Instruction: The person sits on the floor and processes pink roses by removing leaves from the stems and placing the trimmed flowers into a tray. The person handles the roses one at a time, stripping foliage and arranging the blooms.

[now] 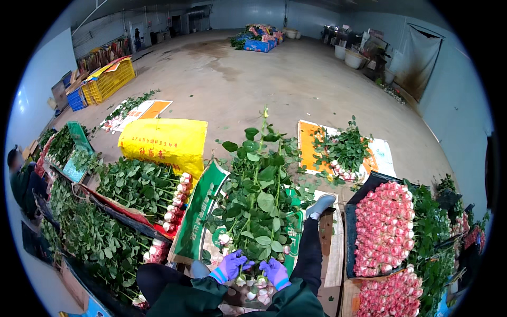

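Both my hands wear purple gloves with blue cuffs and are close together in front of my lap. My left hand (pixel 229 268) has its fingers curled about a rose stem just behind a pale bloom. My right hand (pixel 275 272) pinches the stem of another rose (pixel 261 281) close under its head. Several white-pink rose heads (pixel 264 295) hang below the hands, towards me. Long leafy rose stems (pixel 266 202) stretch away from me over a green-and-white woven sack (pixel 198 216). The leaves partly hide the sack and the lower stems.
At the left, rose bunches (pixel 138 190) lie on sacking near a yellow sack (pixel 164 138). Stacked pink roses (pixel 384 230) fill a dark-lined holder at the right. A small rose pile (pixel 344 150) lies ahead on an orange-white sack (pixel 309 146). A person (pixel 23 182) sits far left.
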Demonstrator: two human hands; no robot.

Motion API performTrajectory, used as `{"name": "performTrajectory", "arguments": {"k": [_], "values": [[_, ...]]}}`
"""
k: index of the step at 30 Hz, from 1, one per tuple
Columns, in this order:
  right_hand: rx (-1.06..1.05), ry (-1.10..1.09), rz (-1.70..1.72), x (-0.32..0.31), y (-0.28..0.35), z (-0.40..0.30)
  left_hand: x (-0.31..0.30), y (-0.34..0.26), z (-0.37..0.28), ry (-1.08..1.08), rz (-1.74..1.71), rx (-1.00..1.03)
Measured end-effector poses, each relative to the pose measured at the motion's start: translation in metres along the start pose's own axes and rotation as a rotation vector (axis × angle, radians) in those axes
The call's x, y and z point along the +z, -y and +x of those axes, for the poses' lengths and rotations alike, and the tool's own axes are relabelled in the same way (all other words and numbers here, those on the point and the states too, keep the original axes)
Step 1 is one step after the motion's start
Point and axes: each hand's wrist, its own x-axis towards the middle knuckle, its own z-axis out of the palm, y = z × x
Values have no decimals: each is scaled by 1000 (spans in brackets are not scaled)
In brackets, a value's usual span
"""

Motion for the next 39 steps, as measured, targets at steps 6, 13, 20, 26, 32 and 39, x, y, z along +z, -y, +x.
{"name": "performTrajectory", "arguments": {"k": [6,13,20,26,32,39], "values": [[-188,53,60,-6,23,-15,7,-5,-6,102,-121,-70],[-225,164,-18,-25,68,-34,29,-30,-10,90,-329,-132],[-120,307,270,-58,179,-46,104,-97,-19,-28,24,-25],[194,534,1257,-70,193,-55,166,-106,-19,-29,-76,-19],[270,520,1401,-68,187,-66,176,-95,-25,-35,-291,-84],[-20,287,824,-158,175,-52,153,-78,-12,-267,-71,-131]]}}
